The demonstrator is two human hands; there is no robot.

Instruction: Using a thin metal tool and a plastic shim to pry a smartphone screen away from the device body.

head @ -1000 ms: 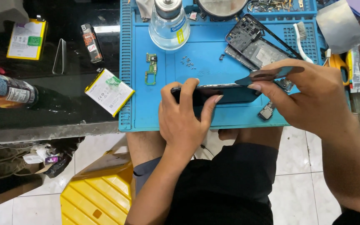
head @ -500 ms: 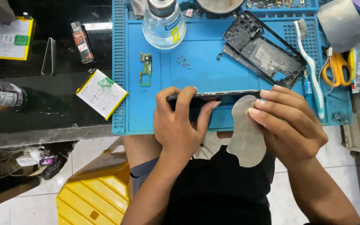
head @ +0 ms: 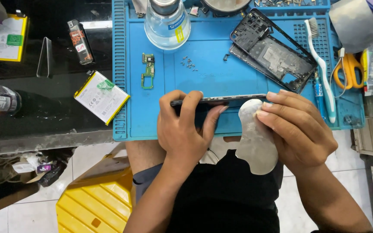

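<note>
Since half a second ago only the view has drifted slightly, so keep the left hand (head: 182, 129) clamped around the phone (head: 219, 102), on edge over the blue mat (head: 212, 73), while right hand (head: 296, 127) fingers press the thin metal pry sheet (head: 255, 142) flat at its seam.

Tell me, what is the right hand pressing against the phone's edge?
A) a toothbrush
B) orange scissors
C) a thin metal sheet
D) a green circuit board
C: the right hand holds a thin metal sheet at the edge of the phone, which the left hand grips on its side.
</note>
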